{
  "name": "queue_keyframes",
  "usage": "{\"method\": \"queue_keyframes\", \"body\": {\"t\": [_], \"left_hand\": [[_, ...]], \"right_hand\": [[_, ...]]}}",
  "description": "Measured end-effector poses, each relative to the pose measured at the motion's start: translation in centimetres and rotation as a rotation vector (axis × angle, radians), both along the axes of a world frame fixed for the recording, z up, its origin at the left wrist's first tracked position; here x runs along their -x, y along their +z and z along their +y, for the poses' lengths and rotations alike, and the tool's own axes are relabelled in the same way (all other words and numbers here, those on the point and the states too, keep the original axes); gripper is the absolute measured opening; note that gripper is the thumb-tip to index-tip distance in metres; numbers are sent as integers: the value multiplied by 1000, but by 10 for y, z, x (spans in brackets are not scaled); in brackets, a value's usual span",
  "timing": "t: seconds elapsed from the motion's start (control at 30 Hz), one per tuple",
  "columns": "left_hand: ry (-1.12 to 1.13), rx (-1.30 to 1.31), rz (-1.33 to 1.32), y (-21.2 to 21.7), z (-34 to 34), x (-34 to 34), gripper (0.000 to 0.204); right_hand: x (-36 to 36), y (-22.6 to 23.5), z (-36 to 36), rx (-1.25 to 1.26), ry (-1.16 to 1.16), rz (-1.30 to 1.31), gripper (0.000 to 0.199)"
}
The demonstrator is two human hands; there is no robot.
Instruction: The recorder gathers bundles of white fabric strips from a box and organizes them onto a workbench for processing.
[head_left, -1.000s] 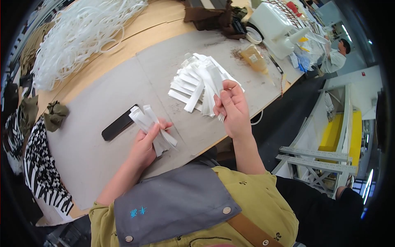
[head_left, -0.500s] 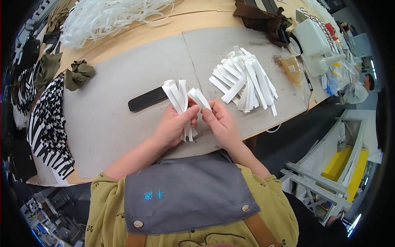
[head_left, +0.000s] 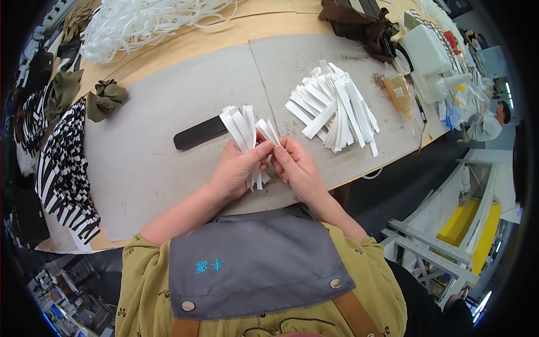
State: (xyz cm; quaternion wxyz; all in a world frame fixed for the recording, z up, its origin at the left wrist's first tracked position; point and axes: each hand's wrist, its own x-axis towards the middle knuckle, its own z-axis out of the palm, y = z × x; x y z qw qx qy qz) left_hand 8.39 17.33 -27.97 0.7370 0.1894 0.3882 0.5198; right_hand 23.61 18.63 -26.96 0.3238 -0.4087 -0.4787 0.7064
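Note:
My left hand (head_left: 236, 168) is closed round a bundle of white fabric strips (head_left: 241, 128), whose ends stick out above and below the fist. Close beside it, my right hand (head_left: 296, 167) pinches a smaller bunch of white strips (head_left: 267, 131). The thumbs of both hands nearly meet at the base of this smaller bunch. Behind my left hand a flat black bar (head_left: 197, 133) lies on the grey tabletop (head_left: 163, 95). Farther right rests a fanned pile of similar white strips (head_left: 337, 106). Some of my fingertips are hidden behind the strips.
A heap of translucent white tape (head_left: 146, 25) lies at the far left. Black-and-white strips (head_left: 66, 174) and an olive cloth bundle (head_left: 106, 101) line the left edge. At the right stand a white bottle (head_left: 429, 56), a yellowish bag (head_left: 397, 94) and brown cloth (head_left: 359, 25).
My right hand has shifted slightly left, and the fingers have drawn closer together. The small bunch of strips in it now looks narrower and more upright.

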Motion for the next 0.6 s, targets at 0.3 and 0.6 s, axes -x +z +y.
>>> {"method": "queue_keyframes", "body": {"t": [0.3, 0.6], "left_hand": [[-30, 3, 24, -4, 2, 2, 17], [-82, 26, 70, 5, 5, -5, 15]], "right_hand": [[-4, -1, 0, 34, -9, -20, 27], [-3, 7, 0, -122, -2, -266, 38]]}}
